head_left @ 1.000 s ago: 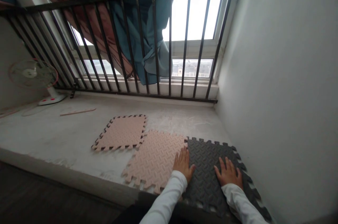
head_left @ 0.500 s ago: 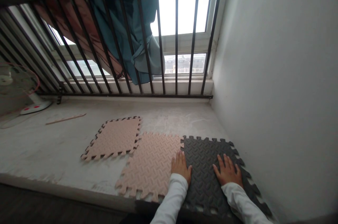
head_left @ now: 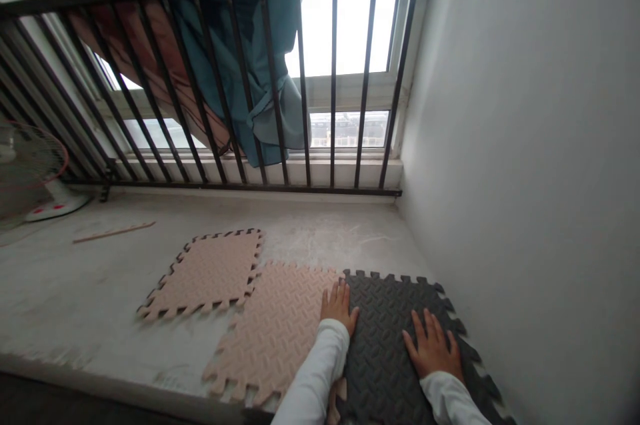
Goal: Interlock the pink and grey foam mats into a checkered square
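A dark grey foam puzzle mat (head_left: pixel 385 315) lies on the raised concrete floor against the right wall. A pink foam mat (head_left: pixel 277 328) is joined to its left edge. My left hand (head_left: pixel 338 305) lies flat with fingers stretched over the seam between the two mats. My right hand (head_left: pixel 431 348) rests open and flat on the grey mat, fingers spread. A second pink mat (head_left: pixel 207 271) lies loose, a little further back and to the left, touching the first only at a corner.
A black metal railing (head_left: pixel 240 78) stands in front of the window, with blue and brown cloth (head_left: pixel 250 71) hung over it. A small fan (head_left: pixel 30 171) and a thin wooden stick (head_left: pixel 114 231) sit at the far left. The white wall (head_left: pixel 525 178) borders the right.
The view has shifted slightly, so the mats sit lower and further left in the picture. Both hands stay flat on the mats in nearly the same places.
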A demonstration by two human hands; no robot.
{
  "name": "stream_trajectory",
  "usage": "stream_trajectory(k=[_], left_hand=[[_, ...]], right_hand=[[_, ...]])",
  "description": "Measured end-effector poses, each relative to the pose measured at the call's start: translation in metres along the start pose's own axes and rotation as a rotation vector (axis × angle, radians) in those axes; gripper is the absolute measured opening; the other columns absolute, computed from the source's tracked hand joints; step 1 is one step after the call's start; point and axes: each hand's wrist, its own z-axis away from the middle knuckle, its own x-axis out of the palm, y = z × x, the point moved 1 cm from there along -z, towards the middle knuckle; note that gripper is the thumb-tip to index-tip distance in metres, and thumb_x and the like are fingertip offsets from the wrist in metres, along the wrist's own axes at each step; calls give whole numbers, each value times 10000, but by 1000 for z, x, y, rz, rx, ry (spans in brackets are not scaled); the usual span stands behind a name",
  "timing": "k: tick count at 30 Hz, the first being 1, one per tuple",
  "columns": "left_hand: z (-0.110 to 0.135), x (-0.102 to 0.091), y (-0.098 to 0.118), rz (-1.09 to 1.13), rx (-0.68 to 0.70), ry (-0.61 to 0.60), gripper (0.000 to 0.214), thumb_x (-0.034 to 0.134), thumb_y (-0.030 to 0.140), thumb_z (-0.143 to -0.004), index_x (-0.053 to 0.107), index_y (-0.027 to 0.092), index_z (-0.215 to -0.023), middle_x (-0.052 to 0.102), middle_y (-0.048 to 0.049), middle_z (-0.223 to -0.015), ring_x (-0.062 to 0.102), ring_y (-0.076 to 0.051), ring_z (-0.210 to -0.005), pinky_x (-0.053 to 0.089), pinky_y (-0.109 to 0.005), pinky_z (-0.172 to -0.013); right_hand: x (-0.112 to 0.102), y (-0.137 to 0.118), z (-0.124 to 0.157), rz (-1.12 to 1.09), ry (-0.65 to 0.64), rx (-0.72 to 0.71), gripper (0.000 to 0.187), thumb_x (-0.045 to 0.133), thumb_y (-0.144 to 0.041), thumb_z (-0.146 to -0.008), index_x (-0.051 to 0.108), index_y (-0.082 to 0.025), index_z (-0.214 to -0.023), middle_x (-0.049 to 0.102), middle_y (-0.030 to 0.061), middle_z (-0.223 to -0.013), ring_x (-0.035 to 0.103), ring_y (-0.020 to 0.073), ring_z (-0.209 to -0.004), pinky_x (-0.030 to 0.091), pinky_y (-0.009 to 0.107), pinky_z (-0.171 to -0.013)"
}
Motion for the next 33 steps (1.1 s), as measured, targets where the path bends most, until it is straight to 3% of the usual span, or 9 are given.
stream_trajectory(k=[5,9,20,24,25,27,29,30,33], left_hand=[[-24,-7,-1,47,16,4,639,213,499,-803,189,146,-1336,136,-28,-1421,98,-196,-1303,98,-465,-1068],[-23,-11,-6,45,63,-7,644,204,509,-806,186,145,-1337,132,-48,-1423,93,-198,-1303,98,-451,-1070],[92,-1,-2,9,396,-62,656,212,562,-807,112,206,-1349,93,-71,-1427,68,-230,-1304,126,-501,-1041],[112,-4,-27,-9,585,-183,635,343,514,-796,100,290,-1339,182,-6,-1416,177,-194,-1285,113,-473,-1049],[110,-13,-42,-35,554,-182,632,386,474,-791,122,292,-1336,216,-2,-1408,200,-187,-1277,112,-452,-1054],[104,-39,-82,-109,266,-110,596,439,362,-779,209,273,-1321,286,-16,-1386,241,-179,-1260,146,-391,-1053],[99,-69,-130,-170,-330,-22,471,385,234,-799,340,287,-1265,404,-25,-1316,343,-152,-1201,255,-314,-1000],[99,-83,-151,-191,-481,18,445,335,195,-808,376,229,-1250,435,-83,-1282,374,-177,-1178,296,-334,-966],[101,-105,-198,-195,-699,39,380,408,249,-773,504,143,-1125,507,-148,-1181,438,-237,-1108,377,-340,-863]], right_hand=[[12,4,-2,14,45,-15,564,292,-502,-750,409,-245,-1238,352,70,-1347,315,211,-1217,199,451,-984],[23,8,-5,-16,99,-36,583,272,-511,-738,417,-237,-1231,349,81,-1347,322,223,-1211,210,458,-975],[12,9,-11,-105,6,-51,581,257,-481,-706,403,-251,-1220,363,100,-1329,308,244,-1213,207,490,-949],[14,11,-13,-160,-18,-60,579,259,-485,-707,396,-260,-1223,356,103,-1329,292,247,-1222,194,497,-950],[14,11,-14,-163,-19,-59,584,260,-486,-706,396,-254,-1225,353,106,-1332,290,246,-1224,194,492,-952],[12,10,-15,-158,-24,-51,599,268,-484,-698,399,-237,-1227,344,112,-1337,287,245,-1227,194,483,-956],[9,8,-15,-145,-34,-36,616,278,-476,-689,398,-216,-1234,329,118,-1348,280,243,-1232,199,475,-958],[8,7,-15,-137,-38,-29,624,281,-471,-685,398,-205,-1237,322,118,-1354,278,242,-1233,203,469,-959],[5,4,-14,-108,-27,-14,624,280,-464,-683,404,-204,-1236,334,106,-1351,298,232,-1224,222,460,-957]])
